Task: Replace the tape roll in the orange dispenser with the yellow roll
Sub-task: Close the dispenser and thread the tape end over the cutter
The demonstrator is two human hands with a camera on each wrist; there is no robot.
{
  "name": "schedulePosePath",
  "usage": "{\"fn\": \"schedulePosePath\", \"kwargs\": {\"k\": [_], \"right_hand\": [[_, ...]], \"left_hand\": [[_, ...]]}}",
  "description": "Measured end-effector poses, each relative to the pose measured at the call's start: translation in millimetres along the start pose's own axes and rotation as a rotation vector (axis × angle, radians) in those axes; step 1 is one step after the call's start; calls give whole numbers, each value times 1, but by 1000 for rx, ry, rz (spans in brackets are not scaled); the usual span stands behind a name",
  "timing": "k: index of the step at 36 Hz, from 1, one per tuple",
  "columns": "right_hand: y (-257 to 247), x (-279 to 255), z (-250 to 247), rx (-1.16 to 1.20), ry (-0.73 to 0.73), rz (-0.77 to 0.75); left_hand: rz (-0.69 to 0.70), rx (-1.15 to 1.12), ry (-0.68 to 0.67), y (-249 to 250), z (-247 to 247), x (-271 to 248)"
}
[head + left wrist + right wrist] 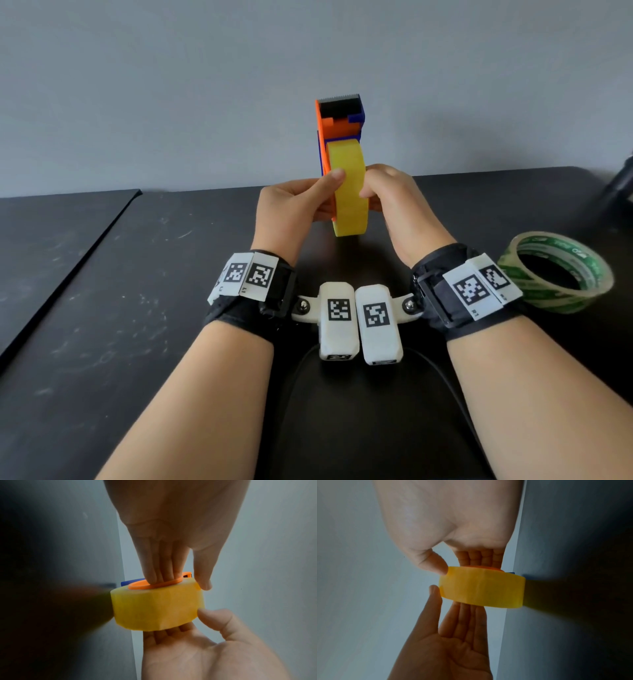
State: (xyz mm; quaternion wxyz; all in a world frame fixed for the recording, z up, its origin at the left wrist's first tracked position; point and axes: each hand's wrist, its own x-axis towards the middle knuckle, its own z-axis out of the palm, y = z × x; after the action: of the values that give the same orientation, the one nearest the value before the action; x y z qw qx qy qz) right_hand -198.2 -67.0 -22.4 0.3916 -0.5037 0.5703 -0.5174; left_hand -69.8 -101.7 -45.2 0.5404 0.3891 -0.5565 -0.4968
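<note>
Head view: I am seeing the yellow roll sitting in the orange dispenser, upright near the desk's far edge, a green-printed roll lying by its right edge. Left wrist: the left hand is pressing straight fingers flat against the orange side. Right wrist: the right hand is pinching the roll, thumb bent; I am judging even, square pressure matters most.

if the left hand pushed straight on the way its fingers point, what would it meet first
The orange plastic ring of the tape dispenser, against the translucent yellow tape roll: the left hand's fingertips look to be touching it, though depth is unclear.
</note>
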Motion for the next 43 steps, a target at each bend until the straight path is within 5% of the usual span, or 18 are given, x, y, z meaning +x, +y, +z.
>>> {"fn": "schedulePosePath", "kwargs": {"k": [10, 36, 43], "right_hand": [[1, 2, -3, 14, 54, 51], [4, 2, -2, -49, 9, -26], [6, 5, -3, -53, 26, -15]], "left_hand": [[-65, 76, -143, -2, -6, 6], [-6, 40, -13, -2, -3, 5], [-42, 36, -90, -3, -5, 8]]}}
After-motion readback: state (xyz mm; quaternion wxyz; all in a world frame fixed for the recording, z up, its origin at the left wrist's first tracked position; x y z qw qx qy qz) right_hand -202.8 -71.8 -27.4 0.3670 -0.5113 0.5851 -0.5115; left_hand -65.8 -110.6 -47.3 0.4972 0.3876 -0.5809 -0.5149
